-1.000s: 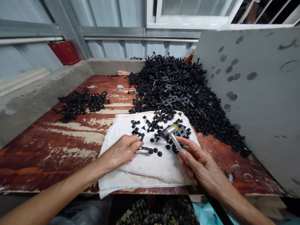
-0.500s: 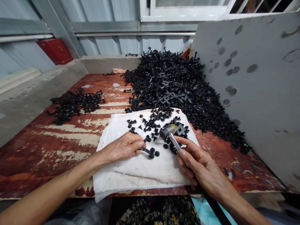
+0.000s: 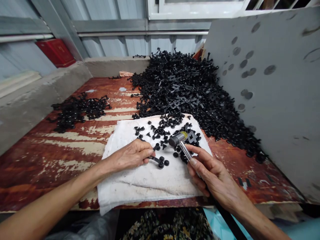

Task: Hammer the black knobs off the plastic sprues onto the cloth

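My left hand (image 3: pixel 136 154) is closed on a black jointed linkage (image 3: pixel 155 159) whose knobbed ends stick out past my fingertips over the white cloth (image 3: pixel 140 186). Between thumb and fingers, my right hand (image 3: pixel 208 170) grips the metal shaft of a small mallet (image 3: pixel 177 139). Its head is dark grey on one face and yellow on the other, tilted above the cloth. A small black disc (image 3: pixel 166 162) lies beside the linkage's end. More black round-headed pegs (image 3: pixel 160 131) are strewn across the cloth, and a flat grey crisscross piece (image 3: pixel 192 136) rests behind the mallet.
A large heap of black parts (image 3: pixel 180 80) fills the table's back right, against a grey spotted panel (image 3: pixel 275 100). A smaller pile of black linkages (image 3: pixel 77 111) sits at left. A concrete ledge (image 3: pixel 37 96) borders the worn red table (image 3: pixel 62 160), with a red box (image 3: pixel 56 52) on it.
The whole view has shifted slightly. Both hands keep their holds on the linkage and the mallet, with no clear movement over the cloth.
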Demonstrator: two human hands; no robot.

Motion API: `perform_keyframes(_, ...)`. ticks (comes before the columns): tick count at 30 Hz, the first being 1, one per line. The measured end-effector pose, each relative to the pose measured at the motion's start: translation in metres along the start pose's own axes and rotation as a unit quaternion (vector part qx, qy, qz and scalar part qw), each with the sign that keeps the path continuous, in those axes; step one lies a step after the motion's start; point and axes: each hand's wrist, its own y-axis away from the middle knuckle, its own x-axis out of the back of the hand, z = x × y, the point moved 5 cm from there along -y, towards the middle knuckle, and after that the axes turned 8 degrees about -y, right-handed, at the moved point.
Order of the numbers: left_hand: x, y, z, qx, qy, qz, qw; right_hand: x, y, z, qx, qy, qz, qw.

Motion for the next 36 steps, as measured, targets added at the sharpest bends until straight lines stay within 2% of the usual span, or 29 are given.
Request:
perform_keyframes(15,-0.002,-0.003,-0.004,-0.039,-0.049,-0.022,0.998,0.001,0.0,0.0,0.004,0.0,-0.005,1.0)
perform_keyframes(22,-0.002,-0.004,-0.004,-0.02,-0.052,-0.025,0.998,0.003,0.001,0.002,0.009,0.022,-0.008,1.0)
perform_keyframes(25,0.001,-0.006,-0.003,-0.01,-0.058,-0.045,0.997,0.003,0.002,0.002,0.016,0.055,-0.016,0.998)
perform_keyframes(27,0.005,-0.008,0.0,-0.008,-0.073,-0.066,0.995,0.003,0.002,-0.003,0.046,0.125,-0.017,0.991)
perform_keyframes(29,0.01,-0.009,0.006,-0.016,-0.099,-0.085,0.991,0.0,0.002,-0.014,0.12,0.23,-0.016,0.966)
perform_keyframes(32,0.015,-0.01,0.012,-0.029,-0.123,-0.102,0.987,-0.012,0.005,-0.037,0.269,0.361,-0.026,0.892)
perform_keyframes(34,0.016,-0.011,0.012,-0.029,-0.121,-0.109,0.986,-0.019,0.007,-0.049,0.354,0.404,-0.022,0.843)
perform_keyframes(36,0.016,-0.012,0.01,-0.029,-0.113,-0.111,0.987,-0.024,0.007,-0.055,0.407,0.433,-0.013,0.804)
